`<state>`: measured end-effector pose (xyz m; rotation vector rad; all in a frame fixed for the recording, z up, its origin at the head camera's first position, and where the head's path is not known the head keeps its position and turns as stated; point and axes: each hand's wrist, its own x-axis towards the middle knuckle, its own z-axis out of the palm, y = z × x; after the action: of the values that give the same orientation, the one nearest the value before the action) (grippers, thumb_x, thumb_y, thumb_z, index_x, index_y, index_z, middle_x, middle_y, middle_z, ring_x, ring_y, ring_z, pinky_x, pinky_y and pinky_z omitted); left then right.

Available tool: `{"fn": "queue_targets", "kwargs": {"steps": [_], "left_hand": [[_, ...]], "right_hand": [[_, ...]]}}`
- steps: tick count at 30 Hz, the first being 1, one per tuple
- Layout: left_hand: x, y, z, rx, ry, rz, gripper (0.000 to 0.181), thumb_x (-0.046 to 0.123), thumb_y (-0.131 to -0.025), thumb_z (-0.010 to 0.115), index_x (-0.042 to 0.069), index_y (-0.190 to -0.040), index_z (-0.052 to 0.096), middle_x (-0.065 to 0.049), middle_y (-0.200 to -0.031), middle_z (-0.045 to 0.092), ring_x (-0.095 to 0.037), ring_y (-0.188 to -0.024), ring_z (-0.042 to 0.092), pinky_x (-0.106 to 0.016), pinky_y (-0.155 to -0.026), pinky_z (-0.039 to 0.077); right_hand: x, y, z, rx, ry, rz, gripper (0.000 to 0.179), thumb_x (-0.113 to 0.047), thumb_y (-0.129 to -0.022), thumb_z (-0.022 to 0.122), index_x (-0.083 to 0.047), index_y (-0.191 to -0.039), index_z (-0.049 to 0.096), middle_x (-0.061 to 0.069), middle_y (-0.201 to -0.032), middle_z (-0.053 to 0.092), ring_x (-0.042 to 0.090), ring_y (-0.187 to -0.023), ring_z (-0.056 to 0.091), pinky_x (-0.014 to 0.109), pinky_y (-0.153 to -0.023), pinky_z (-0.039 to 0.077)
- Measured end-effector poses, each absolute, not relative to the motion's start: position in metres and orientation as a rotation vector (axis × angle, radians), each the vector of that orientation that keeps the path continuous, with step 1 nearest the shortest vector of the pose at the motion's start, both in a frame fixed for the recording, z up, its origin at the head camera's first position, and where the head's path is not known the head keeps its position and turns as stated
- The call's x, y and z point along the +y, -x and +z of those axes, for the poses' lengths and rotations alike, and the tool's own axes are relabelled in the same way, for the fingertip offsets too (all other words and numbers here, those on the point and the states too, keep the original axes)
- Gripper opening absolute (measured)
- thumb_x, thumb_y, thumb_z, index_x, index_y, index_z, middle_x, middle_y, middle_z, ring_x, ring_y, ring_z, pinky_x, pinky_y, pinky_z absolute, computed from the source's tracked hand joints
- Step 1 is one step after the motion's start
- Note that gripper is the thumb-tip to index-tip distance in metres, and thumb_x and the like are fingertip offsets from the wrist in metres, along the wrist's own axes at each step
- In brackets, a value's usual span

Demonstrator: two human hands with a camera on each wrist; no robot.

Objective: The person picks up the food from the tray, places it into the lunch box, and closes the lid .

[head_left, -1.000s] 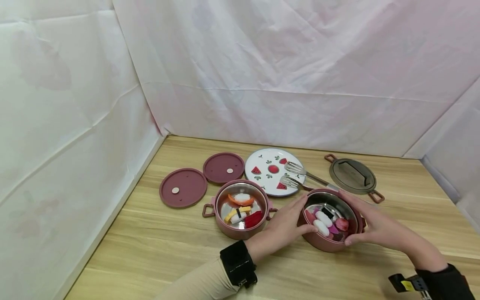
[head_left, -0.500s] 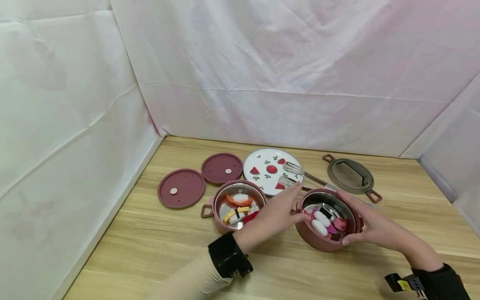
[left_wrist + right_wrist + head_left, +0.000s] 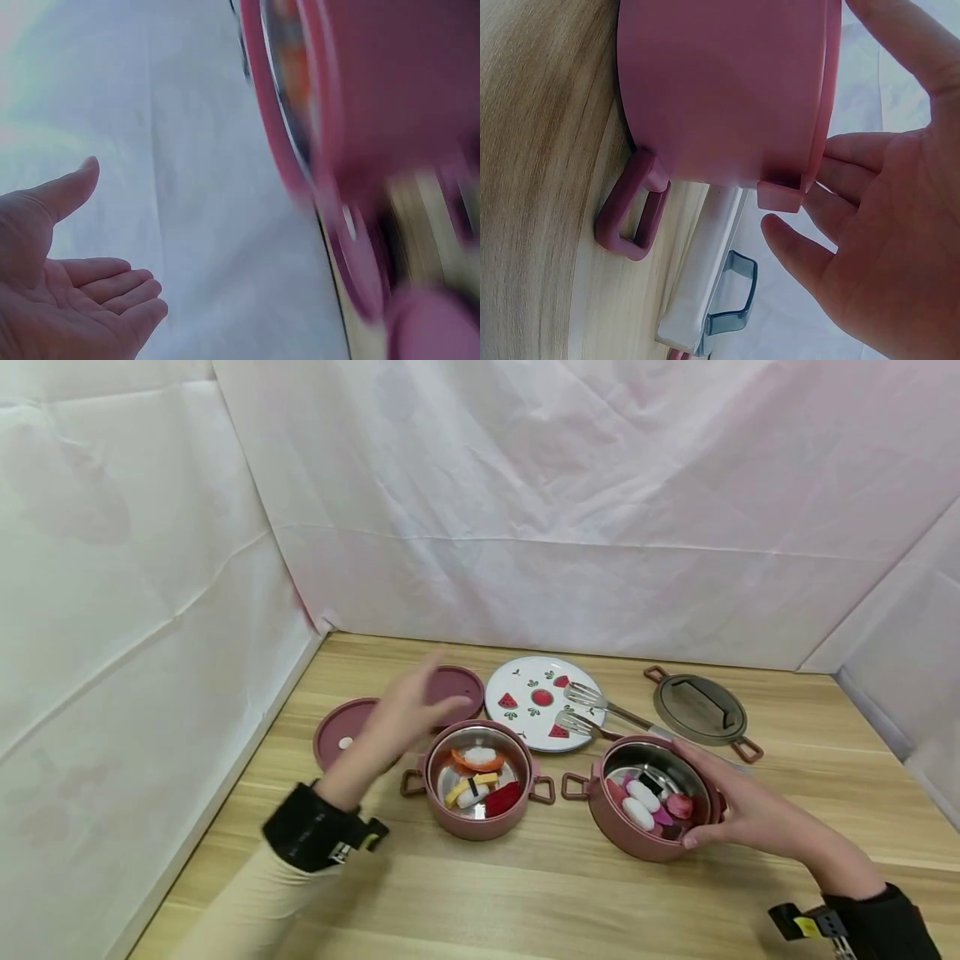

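Observation:
Above the two maroon round lids, my left hand is in the air, slightly blurred, with fingers and thumb spread. The left wrist view shows its palm holding nothing. My right hand touches the right side of a pink pot, thumb at the near rim and fingers along the far rim. Several white, pink and black toy sushi pieces lie in this pot. A second pink pot stands to its left, containing toy sushi with orange, yellow and red tops.
The near lid and far lid lie at the left. Behind the pots is a white watermelon-patterned plate, with two metal fork-like utensils across its edge. A grey round lid lies back right. White cloth surrounds the table.
My left hand has let go of the right pot and swung left, past the other pot, to above the lids. My right hand stays at the right pot.

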<state>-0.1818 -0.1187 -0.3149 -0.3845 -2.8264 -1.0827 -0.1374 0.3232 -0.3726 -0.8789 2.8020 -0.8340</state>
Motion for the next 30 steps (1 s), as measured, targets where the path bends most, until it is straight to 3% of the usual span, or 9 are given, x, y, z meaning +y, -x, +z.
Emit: {"fn": "queue_targets", "kwargs": {"steps": [4,8,13,20,25,30], "left_hand": [[-0.173,0.191,-0.321,-2.866,0.212,-1.043,0.085,0.043,-0.088,0.065,0.007,-0.152,0.022,-0.021,-0.155,0.027,-0.039,-0.139,0.025,-0.059,-0.113,0.027],[-0.217,0.193,-0.337,-2.9,0.107,-0.982,0.08,0.035,-0.091,0.063,-0.003,-0.149,0.024,-0.031,-0.15,0.029,-0.047,-0.136,0.025,-0.063,-0.11,0.028],[-0.253,0.19,-0.359,-2.944,-0.008,-0.9,0.066,0.023,-0.093,0.061,-0.014,-0.14,0.035,-0.038,-0.139,0.041,-0.051,-0.126,0.037,-0.065,-0.103,0.037],[-0.271,0.192,-0.377,-3.037,-0.271,-0.788,0.048,0.021,-0.09,0.062,-0.01,-0.126,0.056,-0.031,-0.124,0.059,-0.049,-0.116,0.048,-0.062,-0.095,0.043],[-0.275,0.196,-0.383,-3.085,-0.288,-0.707,0.044,0.019,-0.087,0.067,-0.011,-0.118,0.061,-0.03,-0.116,0.064,-0.048,-0.109,0.053,-0.058,-0.087,0.048],[-0.277,0.198,-0.39,-3.106,-0.288,-0.711,0.033,0.019,-0.083,0.072,-0.009,-0.101,0.071,-0.028,-0.103,0.069,-0.038,-0.09,0.061,-0.048,-0.072,0.052]], "right_hand": [[0.322,0.137,-0.372,2.815,0.885,-0.82,0.116,-0.047,-0.063,0.082,-0.02,-0.154,0.016,0.024,-0.149,0.033,0.046,-0.128,0.032,0.075,-0.088,0.04],[0.322,0.137,-0.371,2.815,0.88,-0.82,0.115,-0.047,-0.064,0.082,-0.02,-0.154,0.016,0.024,-0.149,0.033,0.046,-0.129,0.032,0.076,-0.088,0.04],[0.323,0.136,-0.37,2.813,0.873,-0.815,0.115,-0.048,-0.064,0.081,-0.02,-0.154,0.016,0.024,-0.149,0.032,0.046,-0.129,0.031,0.076,-0.088,0.039],[0.323,0.137,-0.371,2.812,0.879,-0.825,0.114,-0.046,-0.065,0.082,-0.019,-0.154,0.016,0.024,-0.15,0.032,0.045,-0.129,0.031,0.075,-0.089,0.04],[0.323,0.136,-0.371,2.81,0.869,-0.821,0.115,-0.047,-0.065,0.081,-0.012,-0.154,0.018,0.025,-0.15,0.031,0.045,-0.13,0.031,0.074,-0.089,0.04],[0.323,0.136,-0.371,2.809,0.861,-0.819,0.115,-0.047,-0.065,0.082,-0.008,-0.153,0.019,0.026,-0.15,0.03,0.046,-0.13,0.03,0.075,-0.089,0.04]]}}
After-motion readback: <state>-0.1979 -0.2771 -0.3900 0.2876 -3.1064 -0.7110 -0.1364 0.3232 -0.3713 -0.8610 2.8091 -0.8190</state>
